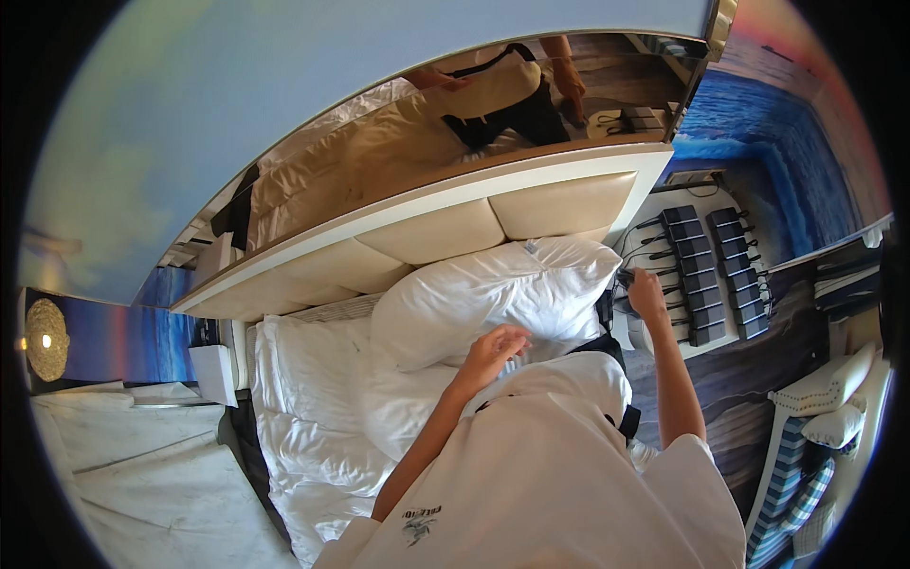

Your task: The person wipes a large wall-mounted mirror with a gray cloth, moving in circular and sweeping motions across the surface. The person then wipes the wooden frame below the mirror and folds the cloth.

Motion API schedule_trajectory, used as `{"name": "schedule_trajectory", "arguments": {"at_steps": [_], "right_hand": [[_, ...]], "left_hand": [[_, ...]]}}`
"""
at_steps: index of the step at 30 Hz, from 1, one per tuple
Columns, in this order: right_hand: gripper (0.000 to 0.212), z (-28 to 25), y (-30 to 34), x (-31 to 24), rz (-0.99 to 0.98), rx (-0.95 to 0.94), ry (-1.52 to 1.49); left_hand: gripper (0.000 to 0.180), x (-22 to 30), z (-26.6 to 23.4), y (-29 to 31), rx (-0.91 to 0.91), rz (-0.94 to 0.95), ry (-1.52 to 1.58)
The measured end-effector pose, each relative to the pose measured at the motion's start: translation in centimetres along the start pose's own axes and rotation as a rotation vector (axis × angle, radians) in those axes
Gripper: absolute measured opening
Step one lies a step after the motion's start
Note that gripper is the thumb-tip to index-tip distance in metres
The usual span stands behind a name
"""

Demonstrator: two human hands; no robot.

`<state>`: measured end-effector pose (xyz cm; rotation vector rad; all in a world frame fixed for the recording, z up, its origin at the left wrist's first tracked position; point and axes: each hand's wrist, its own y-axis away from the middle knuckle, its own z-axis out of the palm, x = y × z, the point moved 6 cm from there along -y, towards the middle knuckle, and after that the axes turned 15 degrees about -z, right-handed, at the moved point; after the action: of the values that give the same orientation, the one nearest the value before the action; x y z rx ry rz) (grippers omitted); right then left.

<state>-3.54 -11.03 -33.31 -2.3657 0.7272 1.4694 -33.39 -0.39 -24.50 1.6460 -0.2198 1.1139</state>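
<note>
My right hand (648,296) reaches over the edge of the bedside table (656,205), its fingers closed beside dark cables (626,277). Whether a cable is in its grip is hidden. Two rows of black box-shaped devices (695,275) stand on the table to the right of this hand, with cables running out at their sides. My left hand (495,357) hangs in front of the white pillow (493,294), fingers loosely spread and holding nothing. The pillow leans near the padded cream headboard (564,207).
White rumpled bedding (313,398) spreads to the left. Above the headboard a long mirror (445,123) reflects my arms. Near a wall socket (697,177) cables hang behind the table. A couch with striped cushions (783,465) stands at the lower right, a round lamp (47,339) far left.
</note>
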Motion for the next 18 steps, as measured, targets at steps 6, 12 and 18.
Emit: {"name": "schedule_trajectory", "arguments": {"at_steps": [6,12,18], "right_hand": [[0.043,-1.0,1.0,-5.1,0.04,-0.088,-1.657],[0.053,-5.1,1.7,-8.3,-0.092,0.132,-1.44],[0.031,-6.0,3.2,-4.8,-0.139,0.092,0.203]], "left_hand": [[0.027,-0.2,-1.6,0.5,0.056,-0.031,0.033],[0.028,1.0,-2.1,1.4,0.076,-0.014,-0.015],[0.028,1.4,-2.2,0.8,0.075,0.005,-0.08]]}}
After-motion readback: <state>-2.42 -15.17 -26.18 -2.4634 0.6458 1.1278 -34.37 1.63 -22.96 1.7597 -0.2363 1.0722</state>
